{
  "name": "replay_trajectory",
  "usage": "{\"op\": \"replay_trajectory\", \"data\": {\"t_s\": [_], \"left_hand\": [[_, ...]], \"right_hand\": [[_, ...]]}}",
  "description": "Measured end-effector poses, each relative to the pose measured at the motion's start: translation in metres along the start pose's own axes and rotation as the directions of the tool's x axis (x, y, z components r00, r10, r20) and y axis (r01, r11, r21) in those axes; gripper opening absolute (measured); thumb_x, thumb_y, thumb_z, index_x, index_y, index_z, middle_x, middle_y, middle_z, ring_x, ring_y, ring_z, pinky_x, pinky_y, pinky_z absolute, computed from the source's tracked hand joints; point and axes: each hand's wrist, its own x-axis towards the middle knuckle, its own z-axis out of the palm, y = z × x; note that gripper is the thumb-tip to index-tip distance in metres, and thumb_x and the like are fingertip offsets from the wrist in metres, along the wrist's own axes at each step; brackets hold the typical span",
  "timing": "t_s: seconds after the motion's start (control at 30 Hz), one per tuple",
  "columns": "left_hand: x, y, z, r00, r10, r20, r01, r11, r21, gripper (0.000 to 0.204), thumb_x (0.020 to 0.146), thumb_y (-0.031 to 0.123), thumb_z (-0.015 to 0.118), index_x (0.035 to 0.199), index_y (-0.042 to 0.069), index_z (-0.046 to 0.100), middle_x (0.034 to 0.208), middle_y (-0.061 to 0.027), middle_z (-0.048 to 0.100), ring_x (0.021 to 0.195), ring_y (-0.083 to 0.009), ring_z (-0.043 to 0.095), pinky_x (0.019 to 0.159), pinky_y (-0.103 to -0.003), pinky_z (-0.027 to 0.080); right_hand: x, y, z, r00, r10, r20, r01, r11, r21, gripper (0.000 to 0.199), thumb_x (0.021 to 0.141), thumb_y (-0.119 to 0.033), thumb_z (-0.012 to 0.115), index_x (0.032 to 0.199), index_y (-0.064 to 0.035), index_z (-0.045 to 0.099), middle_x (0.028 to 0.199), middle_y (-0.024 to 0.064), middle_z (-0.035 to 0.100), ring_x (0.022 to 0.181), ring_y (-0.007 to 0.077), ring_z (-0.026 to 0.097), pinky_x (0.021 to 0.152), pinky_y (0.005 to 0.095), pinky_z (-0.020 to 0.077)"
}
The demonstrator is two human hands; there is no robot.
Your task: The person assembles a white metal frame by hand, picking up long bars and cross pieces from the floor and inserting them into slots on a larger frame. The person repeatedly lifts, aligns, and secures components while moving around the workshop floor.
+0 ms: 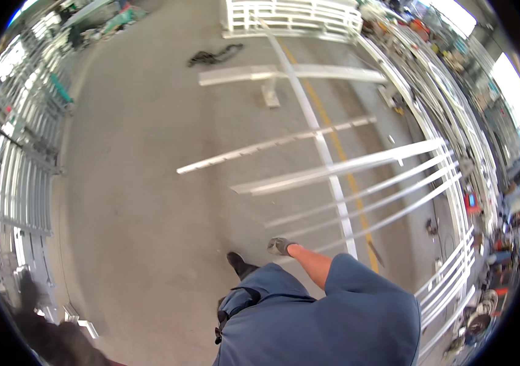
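Below me are my blue-clad body and a bare forearm reaching ahead from the wide blue sleeve. At its end, my right hand [281, 246] seems to wear a grey glove. It looks compact, and its fingers cannot be made out. Pale thin bars [357, 212] lie beyond and beside it, and contact with them cannot be told. At the lower left edge, a dark, motion-smeared shape [58, 332] may be my left hand and forearm. One dark shoe [238, 263] shows on the floor.
Long white beams [339, 166] and a slotted bar [272, 143] stretch across from the right. A white frame [293, 32] stands ahead. Metal racks [13, 177] line the left, and cluttered stock [455, 116] lines the right. A dark bundle [214, 56] lies on the grey floor [138, 158].
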Motion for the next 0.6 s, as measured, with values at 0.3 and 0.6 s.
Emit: {"op": "replay_trajectory", "data": {"t_s": [0.3,0.6], "left_hand": [[0.116,-0.089,0.069,0.983,0.041,0.179,0.01,0.961,-0.277,0.049,0.092,0.017,0.067,0.134,-0.004,0.054,0.12,-0.0224,0.065,0.109,-0.0335,0.065,0.094,-0.046,0.05],[0.204,-0.266,0.224,0.922,0.043,0.385,0.197,0.804,-0.561,0.055,0.093,0.015,0.067,0.14,-0.003,0.047,0.128,-0.0221,0.061,0.116,-0.0332,0.061,0.098,-0.043,0.048]], "right_hand": [[0.123,-0.095,-0.058,0.997,0.052,-0.053,-0.013,0.824,0.566,0.032,0.092,-0.027,0.068,0.121,-0.0117,0.068,0.125,0.0115,0.066,0.117,0.0276,0.062,0.103,0.0427,0.0478],[0.15,-0.057,-0.104,1.0,-0.02,0.015,0.024,0.927,-0.373,0.023,0.086,-0.027,0.062,0.09,-0.008,0.073,0.093,0.018,0.073,0.089,0.0347,0.069,0.081,0.0492,0.0528]]}}
